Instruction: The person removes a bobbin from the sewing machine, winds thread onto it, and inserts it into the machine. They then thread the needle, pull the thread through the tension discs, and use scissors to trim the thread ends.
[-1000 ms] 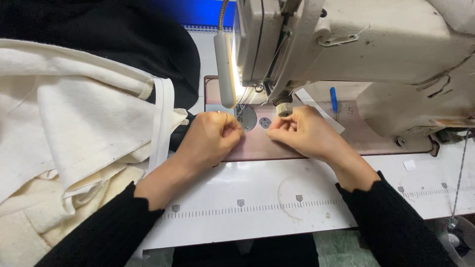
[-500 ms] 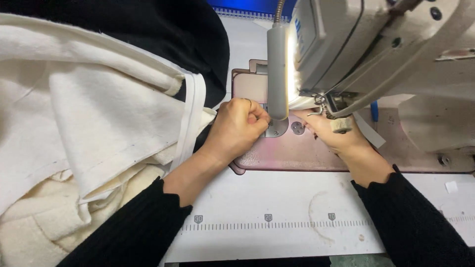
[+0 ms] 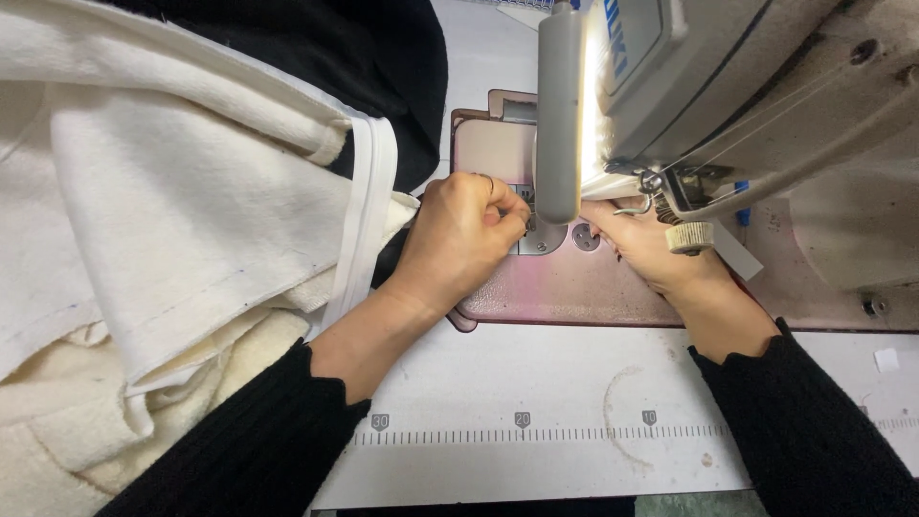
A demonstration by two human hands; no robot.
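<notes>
Left hand: the left hand [image 3: 459, 239] is curling into a loose fist, fingertips pinching at something too small to make out, right at the needle plate [image 3: 541, 237].
Right hand: the right hand [image 3: 651, 251] is reaching in from the other side, fingers bending under the machine head; whether it is gripping anything cannot be told, since the lamp is covering the fingertips.
Needle area: lying between the two hands; the needle and presser foot are hiding behind the glowing lamp [image 3: 560, 115].
Sewing machine: the sewing machine [image 3: 766, 86] is looming above the right hand, its top and right side running out of view.
Cream fabric: the cream fabric [image 3: 163, 230] is piling up left of the left hand, its edges spilling past the frame.
Ruler strip: the ruler strip [image 3: 536, 436] is running along the table below both wrists.
</notes>
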